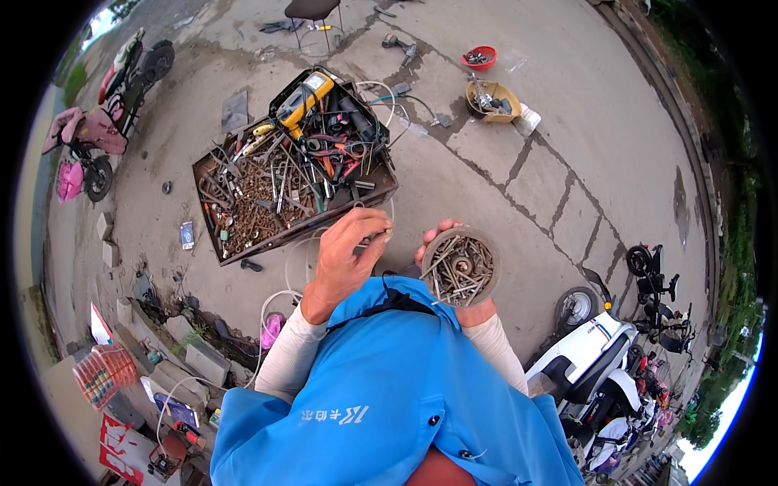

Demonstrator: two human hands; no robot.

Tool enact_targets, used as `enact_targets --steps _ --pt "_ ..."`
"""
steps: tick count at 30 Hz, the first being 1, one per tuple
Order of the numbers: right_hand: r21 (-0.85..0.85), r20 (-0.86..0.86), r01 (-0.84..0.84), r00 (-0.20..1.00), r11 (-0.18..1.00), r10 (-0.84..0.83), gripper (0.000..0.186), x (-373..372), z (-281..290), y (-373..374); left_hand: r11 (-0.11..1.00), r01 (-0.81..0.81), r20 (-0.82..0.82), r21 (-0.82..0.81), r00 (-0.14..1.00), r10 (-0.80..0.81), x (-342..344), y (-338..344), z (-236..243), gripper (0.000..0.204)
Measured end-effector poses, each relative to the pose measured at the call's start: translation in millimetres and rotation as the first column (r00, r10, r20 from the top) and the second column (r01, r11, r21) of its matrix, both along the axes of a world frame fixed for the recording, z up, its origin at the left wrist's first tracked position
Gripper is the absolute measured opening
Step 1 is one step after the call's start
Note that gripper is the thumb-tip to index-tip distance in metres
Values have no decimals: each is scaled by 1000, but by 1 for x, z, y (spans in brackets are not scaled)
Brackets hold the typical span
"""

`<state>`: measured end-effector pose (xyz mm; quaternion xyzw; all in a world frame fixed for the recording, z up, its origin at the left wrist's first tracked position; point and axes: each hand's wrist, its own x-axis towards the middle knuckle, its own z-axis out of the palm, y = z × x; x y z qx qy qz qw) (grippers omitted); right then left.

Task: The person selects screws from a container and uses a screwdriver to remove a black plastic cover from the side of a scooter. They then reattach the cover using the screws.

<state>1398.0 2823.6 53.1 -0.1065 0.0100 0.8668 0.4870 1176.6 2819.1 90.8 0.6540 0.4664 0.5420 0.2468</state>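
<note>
My right hand (476, 313) holds up a round, shallow container (498, 274), its fingers around the far left side and the palm beneath. Many loose screws (447, 279) fill it, with a ring-shaped metal piece (463, 265) among them. Left of the container, my left hand (350, 253) is raised with thumb and fingertips pinched together. Something small and metallic shows between these fingers, too small to name. Just beyond that hand sits a wide metal tray (316, 217) heaped with rusty screws (263, 194), wrenches and pliers.
A black toolbox (379, 154) bearing a yellow power tool (306, 99) stands on the tray's far right. A cordless drill (403, 47), a red bowl (489, 65) and a yellow basin (501, 116) lie farther out. Parked scooters (585, 344) line the right; a pale hose (267, 312) runs at left.
</note>
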Motion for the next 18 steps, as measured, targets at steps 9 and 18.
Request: enact_targets --steps 9,18 --pt "407 821 -352 545 843 -169 39 14 6 -21 975 214 11 -63 977 -214 38 13 1 28" --pt "-66 -142 98 984 993 -106 36 25 -7 -26 915 398 -42 -69 915 -401 65 45 14 22"
